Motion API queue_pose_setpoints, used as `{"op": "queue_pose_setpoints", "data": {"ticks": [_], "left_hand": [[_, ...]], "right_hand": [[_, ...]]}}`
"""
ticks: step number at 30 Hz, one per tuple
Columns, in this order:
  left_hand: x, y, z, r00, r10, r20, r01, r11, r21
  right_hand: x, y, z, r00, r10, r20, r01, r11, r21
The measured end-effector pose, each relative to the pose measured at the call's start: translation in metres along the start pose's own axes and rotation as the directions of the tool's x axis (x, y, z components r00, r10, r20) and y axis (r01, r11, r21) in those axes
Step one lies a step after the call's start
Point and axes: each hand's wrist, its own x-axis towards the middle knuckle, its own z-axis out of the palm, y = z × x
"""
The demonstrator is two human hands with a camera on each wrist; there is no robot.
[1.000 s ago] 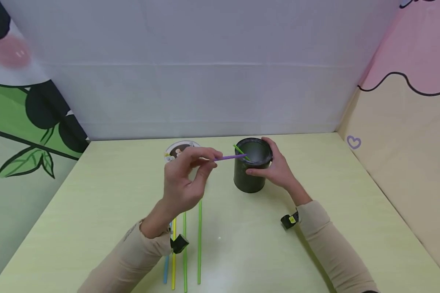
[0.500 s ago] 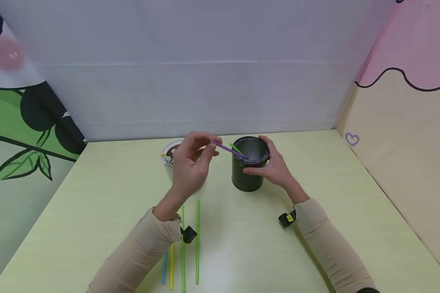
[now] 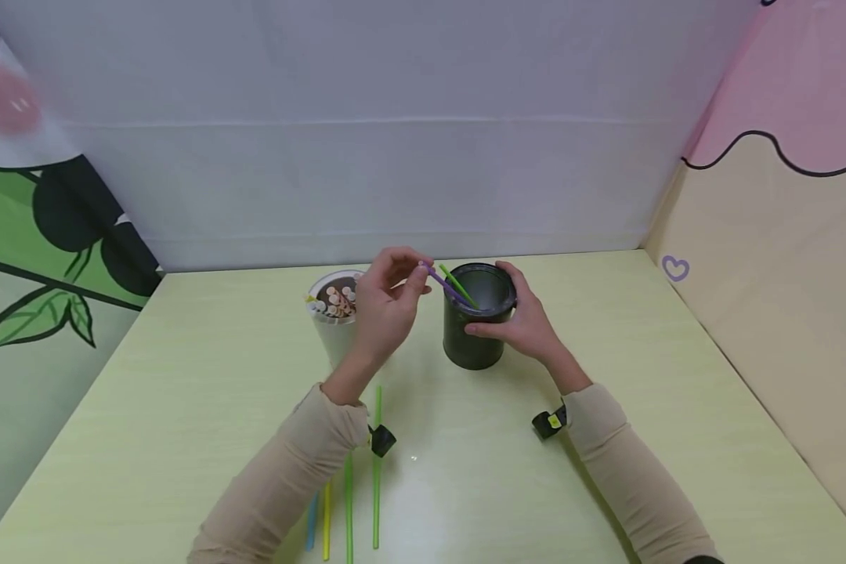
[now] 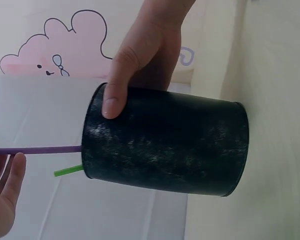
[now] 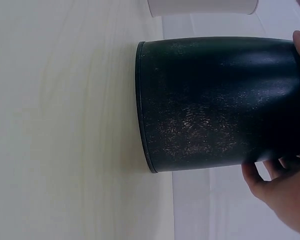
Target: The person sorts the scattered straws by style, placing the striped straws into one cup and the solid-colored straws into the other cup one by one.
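Pinching purple straw [image 4: 50, 150] with left grip [image 3: 389, 304], right grip [image 3: 527, 325] round black can [image 3: 472, 345], green straw [image 4: 68, 170] inside

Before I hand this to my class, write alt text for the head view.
A left hand pinches a purple straw reaching into a black container gripped by the right hand. A green straw pokes out; a white cup and loose straws share the pale table.

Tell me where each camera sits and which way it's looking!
Head: sits on the person's head, looking forward and down at the table; left hand, right hand and sleeves show.
Left wrist: sits there, facing the side of the dark can; both hands partly show.
Right wrist: sits there, facing the dark can and table; part of the right hand shows.
Shared: both wrist views show the dark can and right hand.
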Motion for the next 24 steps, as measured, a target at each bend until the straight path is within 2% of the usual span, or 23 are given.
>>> {"op": "queue_pose_setpoints", "data": {"ticks": [2,5,9,16,24], "left_hand": [[-0.002,-0.003,0.003,0.999,-0.045,-0.017,0.046,0.999,0.013],[-0.005,0.003,0.008,0.994,-0.098,-0.037,0.100,0.994,0.047],[-0.005,0.008,0.015,0.990,-0.138,-0.041,0.141,0.987,0.072],[-0.003,-0.030,0.019,0.984,-0.172,-0.056,0.177,0.978,0.112],[-0.010,-0.039,0.020,0.981,-0.184,-0.058,0.190,0.972,0.138]], "right_hand": [[0.000,0.000,0.001,1.000,0.000,0.004,0.000,1.000,-0.004],[-0.001,-0.001,0.001,1.000,-0.003,0.010,0.003,1.000,-0.008],[-0.001,-0.002,-0.001,1.000,-0.007,0.009,0.007,1.000,-0.008],[0.001,-0.006,-0.003,1.000,-0.004,0.000,0.004,1.000,-0.016],[-0.001,-0.003,0.000,1.000,0.009,0.001,-0.009,1.000,-0.020]]}}
